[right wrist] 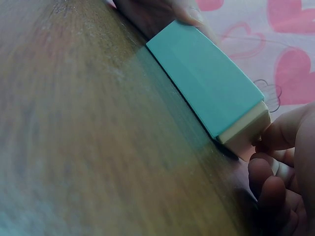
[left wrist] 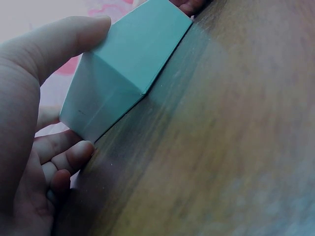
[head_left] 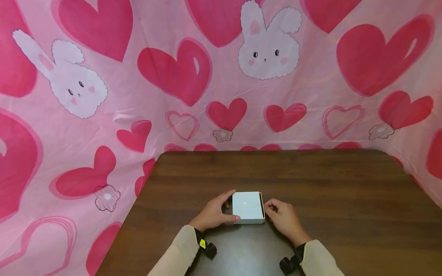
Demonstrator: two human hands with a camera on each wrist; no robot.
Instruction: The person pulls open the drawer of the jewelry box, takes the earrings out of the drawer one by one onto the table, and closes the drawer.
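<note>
A small flat box with a pale sleeve lies on the table, looking teal in both wrist views. A tan inner drawer sticks out slightly from its right end. My left hand grips the sleeve's left end, with the thumb on the near side and fingers round the far side. At the opposite end, my right hand has its fingers curled, thumb and index fingertip pinching at the drawer's outer face. What exactly sits between those fingertips is hidden.
The brown wooden table extends around the box, with its back edge against a pink cloth printed with hearts and rabbits. Each wrist wears a black strap with a small camera, below beige sleeves.
</note>
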